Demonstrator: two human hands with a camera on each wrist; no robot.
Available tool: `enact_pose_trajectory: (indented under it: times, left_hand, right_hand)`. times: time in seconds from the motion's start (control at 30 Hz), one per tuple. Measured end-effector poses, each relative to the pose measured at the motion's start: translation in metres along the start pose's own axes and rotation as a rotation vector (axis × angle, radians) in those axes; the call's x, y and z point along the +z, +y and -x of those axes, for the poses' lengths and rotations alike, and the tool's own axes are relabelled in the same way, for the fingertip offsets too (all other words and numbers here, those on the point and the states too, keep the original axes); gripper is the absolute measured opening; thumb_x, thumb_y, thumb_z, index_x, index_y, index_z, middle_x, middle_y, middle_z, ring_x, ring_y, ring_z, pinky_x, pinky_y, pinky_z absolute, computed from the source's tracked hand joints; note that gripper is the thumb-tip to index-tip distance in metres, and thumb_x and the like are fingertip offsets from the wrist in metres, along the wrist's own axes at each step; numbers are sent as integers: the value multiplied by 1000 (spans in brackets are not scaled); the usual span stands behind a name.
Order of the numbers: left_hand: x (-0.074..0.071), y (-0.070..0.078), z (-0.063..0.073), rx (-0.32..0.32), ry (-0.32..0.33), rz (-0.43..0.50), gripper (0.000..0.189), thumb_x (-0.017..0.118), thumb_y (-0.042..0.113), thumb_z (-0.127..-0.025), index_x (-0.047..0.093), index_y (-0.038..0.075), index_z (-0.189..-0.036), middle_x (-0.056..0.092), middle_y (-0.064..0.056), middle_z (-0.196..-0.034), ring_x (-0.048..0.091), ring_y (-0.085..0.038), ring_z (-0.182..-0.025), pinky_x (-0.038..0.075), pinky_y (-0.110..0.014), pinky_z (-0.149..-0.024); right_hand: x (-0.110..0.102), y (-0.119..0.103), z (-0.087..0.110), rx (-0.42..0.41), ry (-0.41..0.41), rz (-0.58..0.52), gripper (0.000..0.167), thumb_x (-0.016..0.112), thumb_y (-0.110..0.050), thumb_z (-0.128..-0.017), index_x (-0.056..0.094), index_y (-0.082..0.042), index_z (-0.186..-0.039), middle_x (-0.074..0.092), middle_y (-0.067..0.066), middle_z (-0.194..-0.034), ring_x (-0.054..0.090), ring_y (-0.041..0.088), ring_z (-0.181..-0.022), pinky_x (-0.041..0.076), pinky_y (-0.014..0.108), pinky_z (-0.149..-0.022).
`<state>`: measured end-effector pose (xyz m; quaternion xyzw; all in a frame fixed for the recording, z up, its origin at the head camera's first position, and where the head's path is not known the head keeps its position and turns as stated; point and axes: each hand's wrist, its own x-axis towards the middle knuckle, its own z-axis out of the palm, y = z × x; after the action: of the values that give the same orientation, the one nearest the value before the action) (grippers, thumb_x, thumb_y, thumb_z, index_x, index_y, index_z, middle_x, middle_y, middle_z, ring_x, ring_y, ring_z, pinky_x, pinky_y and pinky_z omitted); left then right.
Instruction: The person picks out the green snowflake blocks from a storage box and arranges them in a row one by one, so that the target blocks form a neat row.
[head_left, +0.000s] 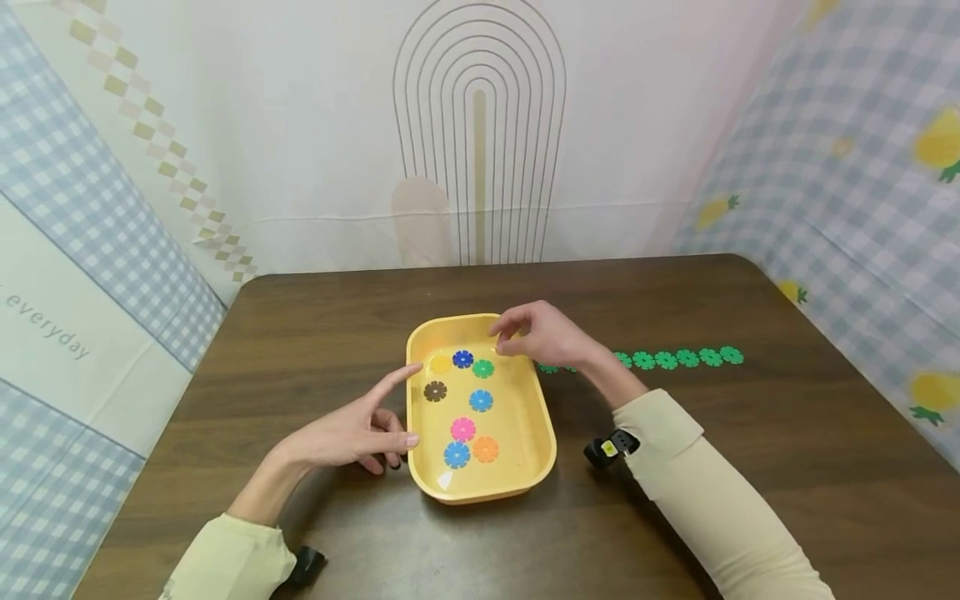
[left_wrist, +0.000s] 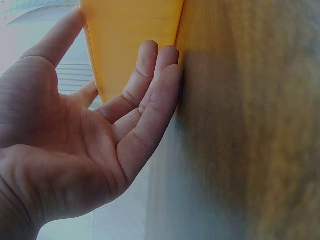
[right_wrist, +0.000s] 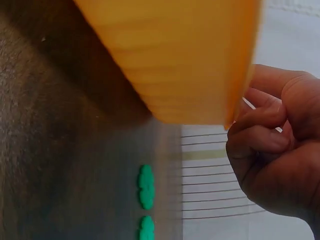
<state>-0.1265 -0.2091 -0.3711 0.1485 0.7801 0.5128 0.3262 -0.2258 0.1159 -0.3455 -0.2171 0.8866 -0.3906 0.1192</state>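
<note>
A yellow plastic tray (head_left: pixel 517 417) stands on the table with several flower-shaped plastic discs inside: brown (head_left: pixel 435 391), pink (head_left: pixel 462 429), orange (head_left: pixel 486 449), green (head_left: pixel 483 368), yellow (head_left: pixel 440 362) and blue ones (head_left: pixel 482 401). My left hand (head_left: pixel 352 429) touches the tray's left rim with thumb and index finger spread; its other fingers bend beside the outer wall (left_wrist: pixel 125 45). Over the far right corner of the tray, my right hand (head_left: pixel 543 333) has its fingers bent. In the right wrist view, the tray wall (right_wrist: pixel 185 65) hides some fingertips of that hand (right_wrist: pixel 280 135), so anything between them is concealed.
A row of green flower discs (head_left: pixel 666 360) runs rightward from the tray, partly behind the right forearm. The brown wooden table (head_left: pixel 315 325) meets a white patterned cloth (head_left: pixel 315 125) at the back. Checked cloth (head_left: pixel 847 208) hangs on the right.
</note>
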Motion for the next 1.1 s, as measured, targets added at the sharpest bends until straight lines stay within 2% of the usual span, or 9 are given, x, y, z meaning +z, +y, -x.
enact_pose_trajectory:
  times: [0.1, 0.23, 0.43, 0.5, 0.57, 0.67, 0.77, 1.0, 1.1]
  left_hand:
    - [0, -1, 0, -2, 2, 3, 98, 77, 31, -99, 9, 42, -167, 68, -15, -88, 71, -28, -85, 60, -44, -74]
    - [-1, 0, -1, -5, 4, 3, 97, 77, 31, -98, 10, 44, -167, 68, -15, -88, 71, -28, -84, 61, -44, -74]
    - [-1, 1, 0, 7, 2, 0, 98, 77, 32, -99, 7, 42, -168, 68, -15, -88, 70, -27, -84, 61, -44, -73]
    - [0, 1, 1, 14, -2, 0, 99, 77, 32, -99, 6, 40, -168, 68, -15, -87, 70, -27, -83, 61, -44, -73]
    - [0, 0, 0, 18, -5, 2, 100, 77, 31, -99, 6, 40, -168, 67, -14, -87, 70, -28, -83, 61, -44, -73]
    - [1, 0, 0, 9, -3, 7, 98, 76, 30, -99, 7, 41, -168, 68, -15, -88, 70, -28, -84, 61, -44, -73]
    - [1, -1, -1, -2, 0, 8, 97, 76, 30, -99, 8, 42, -167, 68, -15, -88, 71, -28, -85, 61, -44, -74]
    - [1, -1, -2, -12, -5, -3, 96, 76, 31, -100, 9, 44, -167, 69, -15, -90, 71, -28, -86, 61, -43, -76]
    - [0, -1, -1, -14, -1, -6, 96, 76, 32, -100, 8, 43, -167, 69, -15, -90, 71, -28, -86, 61, -43, -76]
  right_hand:
    - [4, -1, -4, 5, -20, 93, 28, 78, -14, -96, 76, -8, -123, 75, 7, -107, 65, 25, -102, 57, 34, -84]
    - [6, -5, -4, 7, -49, 239, 33, 79, -18, -95, 75, -13, -127, 75, 6, -116, 65, 25, -107, 58, 38, -89]
    - [13, -8, -10, -73, -134, 419, 33, 77, -20, -93, 76, -13, -125, 75, 5, -126, 67, 25, -112, 57, 42, -95]
    - [17, -9, -12, -60, -152, 450, 32, 77, -19, -93, 77, -13, -124, 74, 6, -125, 66, 25, -112, 57, 41, -95]
    - [21, -12, -14, -11, -153, 474, 31, 78, -20, -93, 78, -15, -123, 74, 4, -120, 65, 24, -107, 58, 38, -89]
    - [27, -17, -16, 60, -136, 519, 30, 79, -23, -92, 79, -18, -122, 73, 2, -110, 63, 22, -97, 56, 35, -79]
    - [33, -21, -17, 92, -105, 568, 29, 81, -26, -91, 80, -21, -120, 73, -1, -102, 61, 23, -92, 53, 36, -72]
    - [43, -22, -19, 137, -55, 597, 24, 83, -30, -90, 83, -24, -112, 75, -4, -111, 54, 29, -103, 46, 45, -84]
    - [46, -22, -21, 142, -49, 607, 21, 83, -29, -90, 83, -23, -111, 75, -4, -110, 53, 30, -102, 45, 48, -86]
